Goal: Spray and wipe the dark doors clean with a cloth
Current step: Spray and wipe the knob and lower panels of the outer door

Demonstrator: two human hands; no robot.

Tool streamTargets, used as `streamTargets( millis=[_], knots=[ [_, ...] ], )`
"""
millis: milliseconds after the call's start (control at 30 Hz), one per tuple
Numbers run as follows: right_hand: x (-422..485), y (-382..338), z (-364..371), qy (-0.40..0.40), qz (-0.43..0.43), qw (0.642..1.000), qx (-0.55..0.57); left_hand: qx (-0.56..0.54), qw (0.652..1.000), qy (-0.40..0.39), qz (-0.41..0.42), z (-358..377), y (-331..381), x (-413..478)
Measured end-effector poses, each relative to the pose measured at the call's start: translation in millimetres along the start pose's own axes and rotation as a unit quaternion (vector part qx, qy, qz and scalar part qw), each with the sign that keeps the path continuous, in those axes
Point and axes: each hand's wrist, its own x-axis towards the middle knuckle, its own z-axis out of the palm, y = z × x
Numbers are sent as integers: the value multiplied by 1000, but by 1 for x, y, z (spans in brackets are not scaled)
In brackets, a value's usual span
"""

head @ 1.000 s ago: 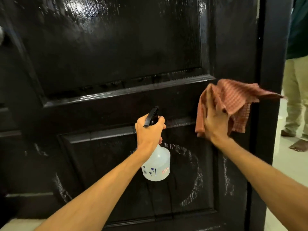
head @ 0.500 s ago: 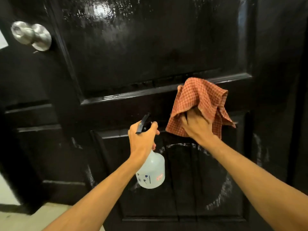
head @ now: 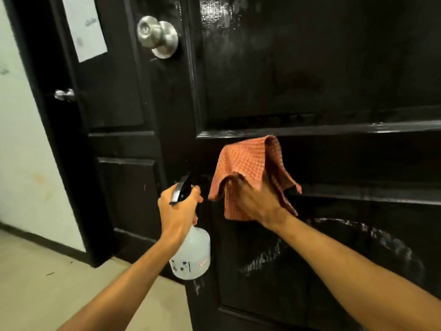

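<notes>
The fingers (head: pixel 196 191) of the left hand (head: pixel 177 211) are curled around the neck of a spray bottle (head: pixel 193 254), just under its black trigger head (head: pixel 180 189); the bottle is gripped firmly and held upright at lower centre of the frame, its pale translucent body hanging below the fist. The nozzle is pointed towards the dark door (head: pixel 310 68).

The fingers of the right hand (head: pixel 256 201) are covered by a red checked cloth (head: pixel 248 163), which is draped over them and held against the door's middle rail, just right of the bottle. Whether those fingers are straight or curled under the fabric cannot be told; only the back of the hand and the wrist are seen. The cloth's loose corners hang down on both sides of the hand.

On the lower panel, at lower right, whitish curved streaks (head: pixel 358 230) are seen. The upper panel is glossy, with a bright reflection near the top.

A round metal knob (head: pixel 157 37) is mounted at upper centre left. Further left a second dark door (head: pixel 114 91) is seen, with a white paper sheet (head: pixel 87 25) stuck to it. A pale wall (head: pixel 21 139) and light floor (head: pixel 47 283) fill the left edge.
</notes>
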Motion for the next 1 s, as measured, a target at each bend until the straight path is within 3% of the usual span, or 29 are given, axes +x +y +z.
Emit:
streamTargets(
  millis=[67, 133, 200, 267, 333, 367, 433, 467, 500, 533, 600, 667, 733, 833, 900, 933, 967, 1000],
  knots=[
    [-2, -24, 30, -165, -96, 979, 75, 3, 1000, 12, -6, -18, -9, 5],
    [25, -28, 27, -81, -59, 993, 70, 2, 1000, 21, -5, -33, -17, 11],
    [67, -39, 14, -44, -90, 992, 79, 6, 999, 37, -10, -45, -26, 19],
    [105, -58, 10, -50, -50, 988, 136, 9, 998, 53, -11, -56, -35, 25],
    [107, -86, 8, -12, -66, 980, 188, 6, 998, 62, -12, -63, -42, 26],
    [94, -103, 10, -30, -79, 971, 222, 3, 998, 65, -15, -68, -47, 26],
    [50, -122, 6, -162, -81, 948, 260, 3, 998, 58, -20, -76, -57, 23],
    [41, -125, 12, -137, -127, 958, 217, 4, 999, 49, -22, -79, -61, 21],
    [44, -130, 22, -129, -143, 947, 257, 8, 999, 41, -23, -82, -66, 21],
    [53, -133, 24, -160, -95, 923, 336, 13, 999, 37, -24, -84, -71, 21],
    [73, -136, 43, -131, -27, 914, 382, 26, 999, 39, -26, -88, -84, 22],
    [66, -136, 53, -139, -51, 917, 371, 35, 998, 40, -34, -90, -96, 19],
    [36, -140, 77, -135, -126, 941, 282, 36, 998, 39, -39, -92, -108, 12],
    [5, -148, 89, -200, -183, 935, 227, 40, 998, 24, -37, -95, -125, -1],
    [21, -146, 87, -233, -63, 922, 302, 36, 998, 14, -58, -95, -140, -7],
    [30, -141, 81, -216, -49, 927, 303, 29, 997, 12, -73, -95, -149, -11],
    [37, -134, 67, -215, 3, 910, 355, 27, 996, 14, -84, -93, -158, -14],
    [40, -137, 60, -191, -15, 909, 371, 31, 995, 18, -94, -91, -168, -18]
  ],
)
